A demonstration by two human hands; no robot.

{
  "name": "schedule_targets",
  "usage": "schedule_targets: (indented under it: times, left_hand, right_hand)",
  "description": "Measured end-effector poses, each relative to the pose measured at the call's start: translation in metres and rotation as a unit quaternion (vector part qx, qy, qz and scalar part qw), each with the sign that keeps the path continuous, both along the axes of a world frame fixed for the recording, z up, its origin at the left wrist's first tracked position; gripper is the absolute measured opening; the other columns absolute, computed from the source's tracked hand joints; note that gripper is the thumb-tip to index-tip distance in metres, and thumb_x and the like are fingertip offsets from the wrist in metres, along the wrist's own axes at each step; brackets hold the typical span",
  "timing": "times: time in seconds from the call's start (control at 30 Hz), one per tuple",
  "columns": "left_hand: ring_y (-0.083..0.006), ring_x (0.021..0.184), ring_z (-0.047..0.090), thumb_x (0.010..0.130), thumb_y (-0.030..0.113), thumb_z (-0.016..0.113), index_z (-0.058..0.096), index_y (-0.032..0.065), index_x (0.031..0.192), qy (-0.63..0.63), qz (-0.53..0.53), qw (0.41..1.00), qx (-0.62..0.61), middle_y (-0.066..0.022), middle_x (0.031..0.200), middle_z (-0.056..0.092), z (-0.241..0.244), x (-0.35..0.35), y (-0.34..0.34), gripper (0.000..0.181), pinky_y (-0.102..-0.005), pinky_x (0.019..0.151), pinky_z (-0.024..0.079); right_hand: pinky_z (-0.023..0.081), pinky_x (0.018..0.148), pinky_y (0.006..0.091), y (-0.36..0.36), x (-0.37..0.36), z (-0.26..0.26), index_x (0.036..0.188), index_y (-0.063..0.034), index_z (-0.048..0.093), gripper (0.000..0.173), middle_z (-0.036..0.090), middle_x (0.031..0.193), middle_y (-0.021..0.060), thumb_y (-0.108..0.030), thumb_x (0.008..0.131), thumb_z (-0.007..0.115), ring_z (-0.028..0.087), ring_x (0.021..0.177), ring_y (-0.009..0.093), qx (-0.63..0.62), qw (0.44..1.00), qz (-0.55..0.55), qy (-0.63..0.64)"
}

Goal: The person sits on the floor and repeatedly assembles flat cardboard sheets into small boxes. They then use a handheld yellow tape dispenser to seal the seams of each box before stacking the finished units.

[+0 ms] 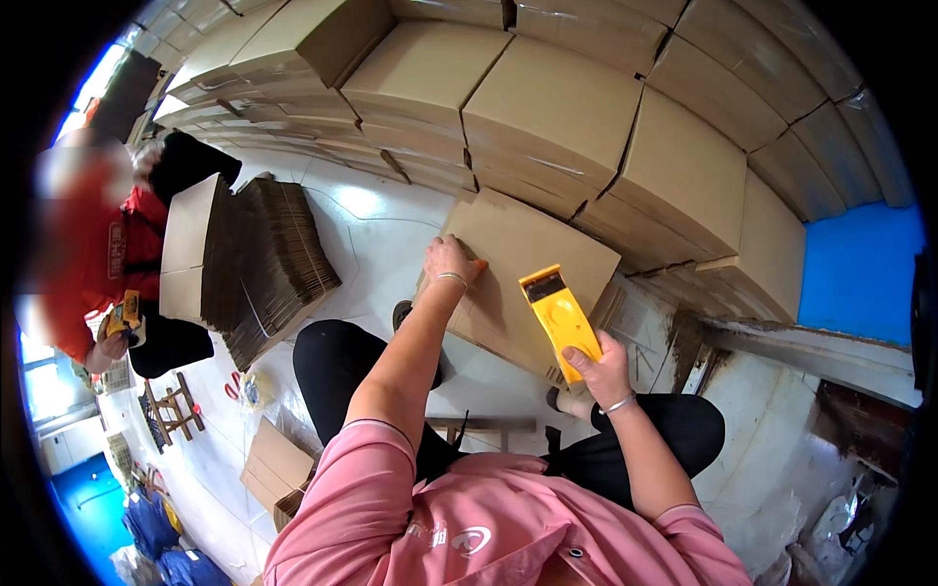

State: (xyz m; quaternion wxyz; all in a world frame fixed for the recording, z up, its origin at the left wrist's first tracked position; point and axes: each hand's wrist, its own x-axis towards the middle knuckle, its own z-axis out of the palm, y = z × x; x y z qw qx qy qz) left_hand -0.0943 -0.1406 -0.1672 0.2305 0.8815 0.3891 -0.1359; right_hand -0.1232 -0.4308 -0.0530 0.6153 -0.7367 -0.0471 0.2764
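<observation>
Before me a flat brown cardboard piece (pixel 542 242) lies low at a slant, on other cardboard, between my knees and the stacks. My left hand (pixel 451 260) grips its left edge, with an orange cover on one digit. My right hand (pixel 608 370) holds a yellow handheld tool (pixel 564 319) by its near end, over the cardboard's right part. A dark slot shows at the tool's far end, which points away from me. The right fingers under the tool are largely hidden.
Stacked cartons (pixel 557 102) form a wall ahead. A co-worker (pixel 88 242) at left holds a yellow tool (pixel 124 315) beside bundled flattened cartons (pixel 271 256). Red-handled scissors (pixel 233 386), a wooden stool (pixel 172 410) and a folded cardboard piece (pixel 275 465) are at lower left.
</observation>
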Motion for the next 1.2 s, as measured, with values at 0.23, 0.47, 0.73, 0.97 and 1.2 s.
schedule_targets:
  times: [0.23, 0.47, 0.73, 0.97, 1.2]
  left_hand:
    - [-0.0332, 0.106, 0.056, 0.065, 0.039, 0.082, 0.057, 0.0015, 0.110, -0.039, 0.025, 0.998, -0.052, -0.0168, 0.112, 0.060, 0.002, -0.002, 0.012, 0.064, -0.0395, 0.091, 0.047]
    - [-0.0346, 0.100, 0.061, 0.067, 0.040, 0.080, 0.060, 0.0011, 0.106, -0.073, -0.045, 0.995, -0.057, -0.0185, 0.106, 0.065, 0.013, 0.009, -0.001, 0.058, -0.0395, 0.084, 0.050]
    - [-0.0174, 0.081, 0.065, 0.076, 0.009, 0.074, 0.064, -0.0006, 0.103, -0.362, 0.004, 0.843, -0.398, -0.0120, 0.091, 0.069, 0.072, -0.031, 0.000, 0.030, -0.0315, 0.072, 0.052]
    - [-0.0316, 0.080, 0.063, 0.078, -0.004, 0.064, 0.062, 0.0016, 0.108, -0.442, -0.205, 0.867, -0.109, -0.0146, 0.097, 0.066, 0.123, -0.122, -0.028, 0.031, -0.0318, 0.075, 0.051]
    - [-0.0378, 0.120, 0.044, 0.066, -0.003, 0.062, 0.041, 0.0035, 0.136, -0.309, -0.382, 0.864, -0.113, -0.0222, 0.132, 0.046, 0.083, -0.191, -0.096, 0.074, -0.0415, 0.101, 0.039]
  right_hand:
    - [0.050, 0.068, 0.0280, 0.009, -0.004, -0.061, 0.093, 0.0011, 0.064, 0.036, 0.066, 0.084, 0.0057, -0.027, 0.075, 0.078, 0.062, 0.075, 0.012, -0.060, 0.994, 0.001, 0.087]
    - [0.049, 0.065, 0.0296, 0.008, -0.027, -0.075, 0.090, 0.0017, 0.069, 0.038, 0.068, 0.081, 0.0068, -0.032, 0.073, 0.076, 0.064, 0.071, 0.014, -0.111, 0.983, -0.025, 0.147]
    - [0.052, 0.068, 0.0298, -0.018, -0.030, 0.012, 0.092, 0.0013, 0.064, 0.033, 0.066, 0.078, 0.0105, -0.029, 0.082, 0.070, 0.066, 0.071, 0.019, 0.115, 0.977, -0.066, 0.169]
    - [0.055, 0.071, 0.0348, -0.032, -0.055, 0.060, 0.102, 0.0039, 0.059, 0.032, 0.066, 0.084, 0.0158, -0.025, 0.089, 0.062, 0.067, 0.073, 0.023, 0.205, 0.952, -0.209, 0.087]
    - [0.042, 0.081, 0.0283, -0.001, -0.065, 0.026, 0.099, -0.0003, 0.066, 0.063, 0.064, 0.096, 0.0058, -0.058, 0.073, 0.074, 0.056, 0.088, 0.012, 0.076, 0.963, -0.233, 0.108]
